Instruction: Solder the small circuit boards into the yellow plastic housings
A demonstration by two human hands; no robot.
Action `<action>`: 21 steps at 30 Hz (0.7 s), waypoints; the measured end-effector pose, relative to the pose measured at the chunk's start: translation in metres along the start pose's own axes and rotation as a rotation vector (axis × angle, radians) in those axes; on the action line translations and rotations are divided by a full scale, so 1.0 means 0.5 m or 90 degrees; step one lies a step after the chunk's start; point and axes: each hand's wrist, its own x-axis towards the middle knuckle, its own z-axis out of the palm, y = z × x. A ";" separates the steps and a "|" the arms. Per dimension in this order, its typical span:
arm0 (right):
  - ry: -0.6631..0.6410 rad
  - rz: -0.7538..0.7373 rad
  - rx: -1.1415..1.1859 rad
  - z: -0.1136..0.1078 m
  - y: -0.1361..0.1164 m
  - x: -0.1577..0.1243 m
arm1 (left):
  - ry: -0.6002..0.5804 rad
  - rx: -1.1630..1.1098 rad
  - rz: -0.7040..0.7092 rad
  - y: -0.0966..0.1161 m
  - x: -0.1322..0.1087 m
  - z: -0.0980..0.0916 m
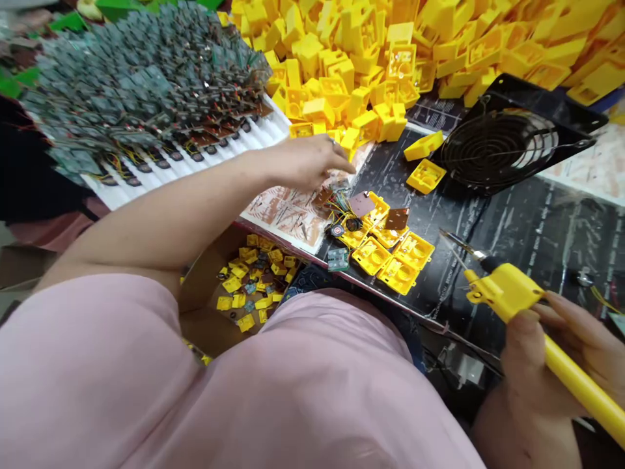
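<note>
Head view: the left hand [312, 163] is hovering with fingers curled down directly above the wired boards [342, 212], pinch not confirmable, while the right hand [541, 365] is clamping the soldering iron [508, 290], its long axis pointing up-left toward the yellow housings [390, 257], well apart.

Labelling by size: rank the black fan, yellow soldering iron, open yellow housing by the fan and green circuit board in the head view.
1. black fan
2. yellow soldering iron (nearest the camera and cropped, so unsure against the fan)
3. open yellow housing
4. green circuit board
</note>
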 end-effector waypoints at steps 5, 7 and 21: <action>0.111 -0.147 0.027 0.032 -0.046 0.003 | 0.011 0.049 0.025 0.016 -0.007 -0.009; 0.115 -0.160 0.033 0.030 -0.057 0.005 | 0.047 0.060 -0.018 0.034 -0.036 -0.048; 0.105 -0.186 0.099 0.028 -0.056 0.001 | 0.041 -0.239 -0.056 0.172 -0.196 0.062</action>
